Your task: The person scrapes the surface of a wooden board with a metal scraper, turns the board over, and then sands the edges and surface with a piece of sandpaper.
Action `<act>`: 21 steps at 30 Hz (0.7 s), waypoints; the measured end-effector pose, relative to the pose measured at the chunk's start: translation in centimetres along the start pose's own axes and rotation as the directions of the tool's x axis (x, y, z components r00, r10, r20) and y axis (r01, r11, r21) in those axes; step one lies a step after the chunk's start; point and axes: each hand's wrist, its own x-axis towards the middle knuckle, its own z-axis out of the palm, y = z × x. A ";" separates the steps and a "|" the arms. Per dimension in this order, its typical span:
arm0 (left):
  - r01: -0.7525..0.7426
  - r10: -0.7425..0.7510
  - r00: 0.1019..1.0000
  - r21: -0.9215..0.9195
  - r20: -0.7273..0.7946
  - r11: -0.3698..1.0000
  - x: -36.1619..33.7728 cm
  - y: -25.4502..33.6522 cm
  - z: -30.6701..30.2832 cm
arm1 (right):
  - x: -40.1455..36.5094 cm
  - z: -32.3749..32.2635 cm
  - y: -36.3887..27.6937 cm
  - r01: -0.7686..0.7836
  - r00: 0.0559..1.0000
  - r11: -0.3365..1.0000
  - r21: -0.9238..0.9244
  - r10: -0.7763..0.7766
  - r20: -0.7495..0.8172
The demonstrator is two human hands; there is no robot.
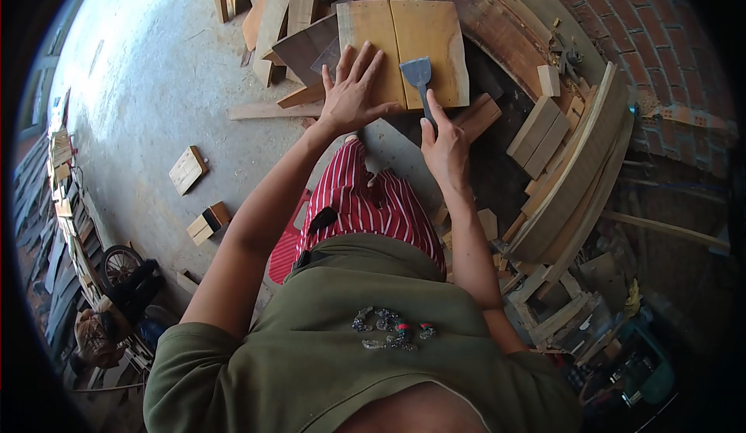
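Note:
A wooden panel of two boards (430, 29), with a dark seam down its middle, lies in front of me on other timber. My left hand (356, 95) rests on its left board with the fingers spread. In my right hand (445, 144) is a scraper (416, 71), gripped by its dark handle, its wide grey blade over the right board close to the seam. The index finger stretches along the handle. A darker board (307, 52) sticks out from under the panel's left side.
Long curved planks (579, 172) and stacked wood blocks (538, 137) lie to the right, by a brick wall (653, 52). Two small wood pieces (188, 170) (208, 223) sit on the concrete floor at left. Upright boards (284, 13) stand beyond the panel. Another person (101, 332) is at far left.

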 end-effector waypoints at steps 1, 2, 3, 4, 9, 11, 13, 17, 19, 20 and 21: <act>0.004 -0.004 1.000 0.007 0.002 1.000 -0.1 0.0 0.0 | 0.5 0.3 0.2 0.007 1.000 1.000 0.024 -0.007 -0.003; 0.003 -0.003 1.000 0.009 0.006 1.000 -0.2 -0.1 0.0 | 0.6 0.5 0.3 0.005 1.000 1.000 0.027 -0.005 -0.003; 0.002 -0.002 1.000 0.012 0.008 1.000 -0.2 0.0 -0.1 | 0.7 0.6 0.3 0.023 1.000 0.999 0.027 -0.022 -0.019; 0.001 -0.001 1.000 0.013 0.007 1.000 -0.1 0.1 -0.2 | 1.0 0.6 0.4 0.044 0.998 0.999 0.024 -0.043 -0.038; 0.016 -0.016 1.000 -0.002 0.022 1.000 -0.1 0.5 -0.7 | 0.8 0.1 0.1 0.050 0.998 0.998 -0.023 -0.051 -0.025; 0.027 -0.027 0.999 0.009 0.040 1.000 -0.1 0.4 -0.6 | 1.4 0.2 0.4 0.053 0.998 0.998 -0.034 -0.054 -0.024; 0.013 -0.013 1.000 0.008 0.019 1.000 -0.2 0.3 -0.2 | 2.6 0.4 -0.2 -0.036 0.999 0.999 0.007 0.036 0.016; 0.012 -0.012 1.000 -0.010 0.006 1.000 -0.1 0.3 -0.3 | 1.8 0.3 0.1 0.018 0.999 1.000 -0.020 -0.019 -0.026; 0.015 -0.015 1.000 -0.011 0.005 1.000 -0.1 0.2 -0.4 | 1.8 0.3 0.2 0.038 0.999 0.999 -0.008 -0.038 -0.032; 0.014 -0.014 1.000 -0.013 0.010 1.000 -0.2 0.3 -0.3 | 1.7 0.3 0.4 0.050 0.998 0.999 0.003 -0.050 -0.038; 0.017 -0.016 1.000 -0.017 0.012 1.000 -0.2 0.3 -0.2 | 2.1 0.3 0.0 0.049 0.998 0.999 0.000 -0.049 -0.035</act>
